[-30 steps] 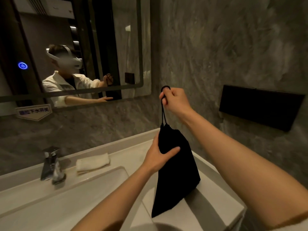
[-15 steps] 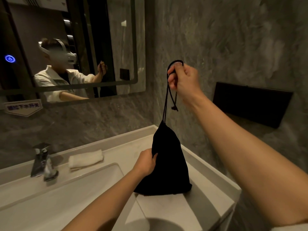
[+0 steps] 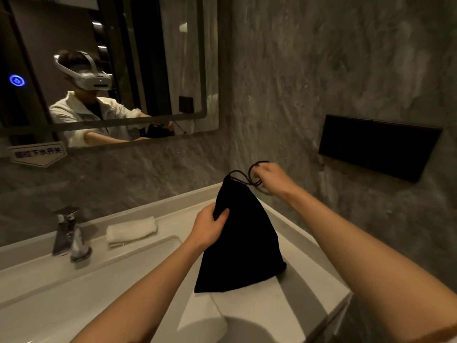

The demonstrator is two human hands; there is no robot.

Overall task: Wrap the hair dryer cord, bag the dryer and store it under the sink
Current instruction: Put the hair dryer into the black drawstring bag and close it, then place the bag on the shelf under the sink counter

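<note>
Grey marble bathroom, white vanity counter (image 3: pixel 309 276); sign (image 3: pixel 37 154) under the mirror (image 3: pixel 148 70), Chinese text too blurry to read. Black drawstring bag (image 3: pixel 243 243) stands on counter right of basin. My left hand (image 3: pixel 210 227) pinches its left side; my right hand (image 3: pixel 270 175) is closed on the drawstring (image 3: pixel 241 176) beside the cinched top.

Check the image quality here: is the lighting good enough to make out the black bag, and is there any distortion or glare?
Head view: dim, warm light; the black bag reads as a flat silhouette with no fabric detail, though the drawstring in the right hand shows against the wall. Wide-angle lens bends the counter edge and mirror frame. Only glare: the blue button.
</note>
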